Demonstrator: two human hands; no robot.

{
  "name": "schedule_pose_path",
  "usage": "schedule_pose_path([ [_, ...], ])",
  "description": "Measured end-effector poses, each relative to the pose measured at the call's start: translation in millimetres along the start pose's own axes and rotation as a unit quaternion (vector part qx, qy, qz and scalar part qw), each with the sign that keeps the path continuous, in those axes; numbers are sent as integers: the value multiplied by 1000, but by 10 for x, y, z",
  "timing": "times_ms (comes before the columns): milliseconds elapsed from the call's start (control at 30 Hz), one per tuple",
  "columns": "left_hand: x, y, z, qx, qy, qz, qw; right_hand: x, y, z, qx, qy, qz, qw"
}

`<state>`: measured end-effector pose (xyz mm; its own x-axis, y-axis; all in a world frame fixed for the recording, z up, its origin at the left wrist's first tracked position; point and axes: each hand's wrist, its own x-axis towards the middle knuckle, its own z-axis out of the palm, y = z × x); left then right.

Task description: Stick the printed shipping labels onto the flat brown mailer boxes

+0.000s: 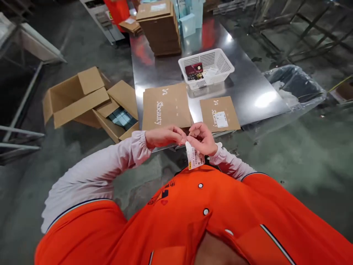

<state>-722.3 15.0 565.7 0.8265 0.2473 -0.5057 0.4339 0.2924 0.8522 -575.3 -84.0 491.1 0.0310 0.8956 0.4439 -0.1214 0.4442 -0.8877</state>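
Pinching a small printed barcode label (pixel 194 156) between them, the two hands sit at the near edge of the steel table (pixel 248 84), low in the middle of the frame. At mid-left, an open cardboard carton (pixel 75 97) stands on the floor beside teal boxes (pixel 122 117) in a second carton. The left hand (pixel 162 136) has its fingers closed, the tips pressed to the label's upper edge. The right hand (pixel 202 138) curls its fingers over the same edge, and the label hangs below. This narrow fingertip pinch looks well suited to keeping the label flat and clear of the kraft mailer (pixel 220 114) beyond. Further back sits a white plastic basket (pixel 206 68), and a plastic-lined bin (pixel 295 88) stands at right.
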Motion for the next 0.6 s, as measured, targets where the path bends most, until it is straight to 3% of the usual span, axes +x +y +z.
schedule_pose_path([
  [133,-213,-178,0,-44,34,44,997,80,-1,91,-34,-46,-12,998],
  [233,-255,-282,53,-110,65,80,989,213,-32,3,-110,-114,-116,981],
  [367,-189,-382,136,-189,97,102,972,397,-75,-196,-209,-207,-236,926],
  [433,-133,-438,166,-222,117,115,961,455,-74,-281,-229,-229,-233,917],
  [500,-85,-507,193,-233,161,145,948,495,-50,-339,-217,-232,-188,929],
  [600,-57,-616,231,-151,283,224,920,538,27,-358,-190,-203,-108,955],
])
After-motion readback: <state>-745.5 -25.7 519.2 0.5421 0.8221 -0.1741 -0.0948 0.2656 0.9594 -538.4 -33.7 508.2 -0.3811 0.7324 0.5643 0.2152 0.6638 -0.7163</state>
